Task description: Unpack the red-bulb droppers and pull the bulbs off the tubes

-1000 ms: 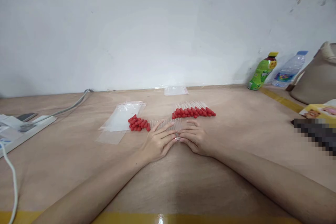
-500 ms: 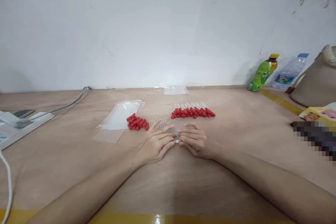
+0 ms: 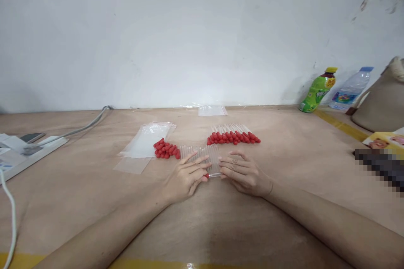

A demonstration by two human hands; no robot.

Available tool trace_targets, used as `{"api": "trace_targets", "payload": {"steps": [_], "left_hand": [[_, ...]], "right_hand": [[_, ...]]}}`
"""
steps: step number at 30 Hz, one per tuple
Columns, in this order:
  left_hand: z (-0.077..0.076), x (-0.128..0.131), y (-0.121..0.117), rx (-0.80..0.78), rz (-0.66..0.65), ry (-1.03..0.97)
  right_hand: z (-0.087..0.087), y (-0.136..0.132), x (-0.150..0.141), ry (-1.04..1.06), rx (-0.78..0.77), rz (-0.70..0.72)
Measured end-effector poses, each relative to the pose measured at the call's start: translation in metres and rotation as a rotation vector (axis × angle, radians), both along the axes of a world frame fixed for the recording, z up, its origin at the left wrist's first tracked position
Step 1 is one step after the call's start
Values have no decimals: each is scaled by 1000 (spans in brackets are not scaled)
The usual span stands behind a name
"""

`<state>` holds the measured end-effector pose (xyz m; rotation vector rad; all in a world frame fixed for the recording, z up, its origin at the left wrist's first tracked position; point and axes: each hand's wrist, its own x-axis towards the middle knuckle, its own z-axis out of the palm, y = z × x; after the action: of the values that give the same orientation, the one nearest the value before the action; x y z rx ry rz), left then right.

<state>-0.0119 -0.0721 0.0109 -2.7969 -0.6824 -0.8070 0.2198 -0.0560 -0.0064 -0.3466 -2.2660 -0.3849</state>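
Red tip [image 3: 207, 175] is pinched by L hand [image 3: 185, 176]; clear tubes [image 3: 215, 157] are laid flat, partly under it & next to R hand [image 3: 248, 173], but R grip can't be told

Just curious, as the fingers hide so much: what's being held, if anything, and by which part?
A clear tube: the left hand pinches it by its red end. The right hand is at the opposite side, its grip unclear.
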Motion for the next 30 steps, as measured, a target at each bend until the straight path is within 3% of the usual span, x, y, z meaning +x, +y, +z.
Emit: {"api": "trace_targets", "payload": {"steps": [4, 10, 13, 16, 19, 26, 30], "left_hand": [[0, -12, 3, 46, 108, -78], [29, -53, 28, 35, 597, -410], [42, -76, 42, -100, 781, -413], [42, -89, 51, -364, 790, -422], [35, -90, 54, -471, 776, -458], [36, -91, 54, -401, 876, -397], [45, -87, 50, -249, 948, -453]], "right_hand": [[0, 6, 8, 132, -72, -57], [-3, 17, 13, 182, -303, -423], [-4, 21, 9, 166, -408, -506], [-4, 23, 5, 186, -461, -536], [-4, 23, 1, 198, -493, -560], [-5, 22, -7, 170, -460, -534], [-4, 21, -10, 168, -455, -503]]}}
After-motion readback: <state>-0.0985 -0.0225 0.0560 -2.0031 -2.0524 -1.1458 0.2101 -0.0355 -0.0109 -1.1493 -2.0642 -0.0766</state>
